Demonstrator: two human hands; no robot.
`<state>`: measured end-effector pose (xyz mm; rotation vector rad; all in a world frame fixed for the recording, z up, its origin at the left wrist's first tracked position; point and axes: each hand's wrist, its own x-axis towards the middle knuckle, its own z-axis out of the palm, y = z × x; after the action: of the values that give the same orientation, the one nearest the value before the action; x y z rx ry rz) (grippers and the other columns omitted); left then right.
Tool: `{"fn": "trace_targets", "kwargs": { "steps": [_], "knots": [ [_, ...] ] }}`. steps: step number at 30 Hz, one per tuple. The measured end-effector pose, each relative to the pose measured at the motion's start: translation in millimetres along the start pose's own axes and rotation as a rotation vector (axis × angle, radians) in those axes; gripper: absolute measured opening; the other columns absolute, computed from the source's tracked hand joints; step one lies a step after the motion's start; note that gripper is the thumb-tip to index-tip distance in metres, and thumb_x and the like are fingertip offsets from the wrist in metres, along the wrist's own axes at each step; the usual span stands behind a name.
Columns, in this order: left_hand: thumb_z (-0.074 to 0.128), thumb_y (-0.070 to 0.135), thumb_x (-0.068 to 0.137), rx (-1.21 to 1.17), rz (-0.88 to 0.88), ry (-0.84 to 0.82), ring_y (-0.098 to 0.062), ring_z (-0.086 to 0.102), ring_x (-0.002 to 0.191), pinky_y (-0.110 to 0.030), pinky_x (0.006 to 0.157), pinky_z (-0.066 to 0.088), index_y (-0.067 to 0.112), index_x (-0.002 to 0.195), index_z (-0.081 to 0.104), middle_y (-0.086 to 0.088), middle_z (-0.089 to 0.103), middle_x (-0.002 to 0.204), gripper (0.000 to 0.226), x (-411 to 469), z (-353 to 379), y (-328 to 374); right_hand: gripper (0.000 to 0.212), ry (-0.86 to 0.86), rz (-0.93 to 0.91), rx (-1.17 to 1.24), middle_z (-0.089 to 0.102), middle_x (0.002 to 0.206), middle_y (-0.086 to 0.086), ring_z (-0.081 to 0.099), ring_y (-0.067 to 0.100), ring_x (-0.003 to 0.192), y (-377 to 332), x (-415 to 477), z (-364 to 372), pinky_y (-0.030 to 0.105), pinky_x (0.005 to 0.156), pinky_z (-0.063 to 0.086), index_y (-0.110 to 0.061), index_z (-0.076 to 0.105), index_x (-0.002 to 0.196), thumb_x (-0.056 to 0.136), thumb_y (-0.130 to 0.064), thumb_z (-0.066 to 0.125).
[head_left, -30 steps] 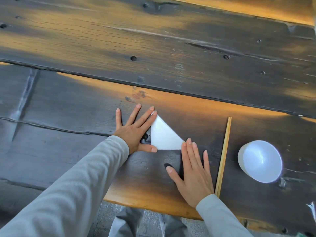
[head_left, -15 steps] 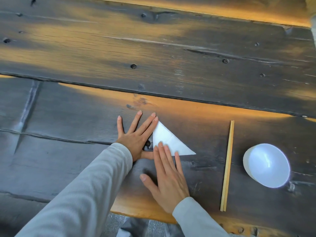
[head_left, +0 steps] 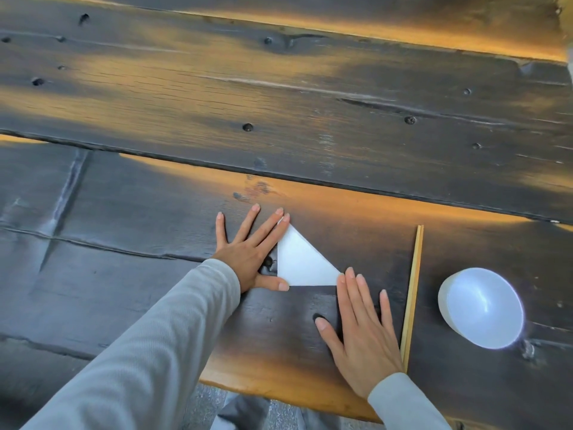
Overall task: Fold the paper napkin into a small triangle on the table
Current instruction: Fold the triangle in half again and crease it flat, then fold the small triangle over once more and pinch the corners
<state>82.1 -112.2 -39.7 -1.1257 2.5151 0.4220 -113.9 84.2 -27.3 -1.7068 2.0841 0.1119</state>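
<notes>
Napkin (head_left: 302,263), smooth white paper folded into a flat triangle, lies on the dark, grainy plank table (head_left: 310,119) near its front edge. Left hand (head_left: 248,252) rests flat with fingers spread, index and thumb along the triangle's left edge, gripping nothing. Right hand (head_left: 361,327) lies flat, fingertips touching the right corner. Beside it lie thin wooden chopsticks (head_left: 411,293), then a round white bowl (head_left: 480,307); bare planks stretch beyond.

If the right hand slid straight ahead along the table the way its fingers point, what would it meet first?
The right hand lies flat, fingers pointing away and slightly left. Its fingertips already touch the napkin at its right corner, so it would push that first.
</notes>
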Motion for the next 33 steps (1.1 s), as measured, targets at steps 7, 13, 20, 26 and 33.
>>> {"fn": "trace_targets", "kwargs": {
  "steps": [7,13,20,26,33],
  "knots": [
    [0.017,0.104,0.053,-0.002,-0.011,-0.021,-0.019,-0.033,0.146,-0.080,0.103,-0.013,0.037,0.148,-0.032,0.022,-0.038,0.155,0.126,3,2,0,0.067,0.185,0.064,0.125,0.038,0.162,0.003,0.028,0.022,0.152,-13,5,-7,0.048,0.124,0.006,-0.016,0.047,0.151,0.101,-0.059,0.037],
    [0.019,0.104,0.052,-0.003,-0.017,-0.019,-0.018,-0.031,0.147,-0.080,0.103,-0.011,0.035,0.150,-0.029,0.021,-0.036,0.156,0.128,1,0,1,0.054,0.246,0.208,0.278,0.058,0.132,0.004,0.049,0.026,0.123,-32,39,-28,0.044,0.105,0.038,-0.017,0.058,0.134,0.093,-0.053,0.062],
    [0.024,0.105,0.048,-0.035,0.028,-0.073,-0.019,-0.039,0.143,-0.082,0.102,-0.010,0.033,0.146,-0.037,0.020,-0.044,0.152,0.136,1,-3,-4,0.067,0.094,0.249,0.179,0.054,0.125,0.001,0.046,0.025,0.114,-32,63,-41,0.037,0.095,0.041,-0.027,0.051,0.134,0.081,-0.063,0.070],
    [0.034,0.104,0.048,-0.092,0.036,-0.014,-0.020,-0.034,0.146,-0.077,0.106,-0.014,0.028,0.150,-0.030,0.015,-0.038,0.157,0.142,-5,-3,-3,0.057,0.061,0.316,0.248,0.060,0.113,0.000,0.052,0.025,0.105,-35,67,-45,0.038,0.088,0.049,-0.025,0.054,0.118,0.077,-0.059,0.076],
    [0.055,0.069,0.083,-0.176,0.158,0.426,-0.034,0.032,0.146,-0.070,0.110,0.028,0.016,0.149,0.042,-0.007,0.035,0.160,0.086,-44,27,28,0.050,0.076,0.386,0.386,0.046,0.105,-0.002,0.050,0.024,0.104,-39,59,-41,0.040,0.090,0.051,-0.023,0.058,0.107,0.075,-0.056,0.077]
  ]
}}
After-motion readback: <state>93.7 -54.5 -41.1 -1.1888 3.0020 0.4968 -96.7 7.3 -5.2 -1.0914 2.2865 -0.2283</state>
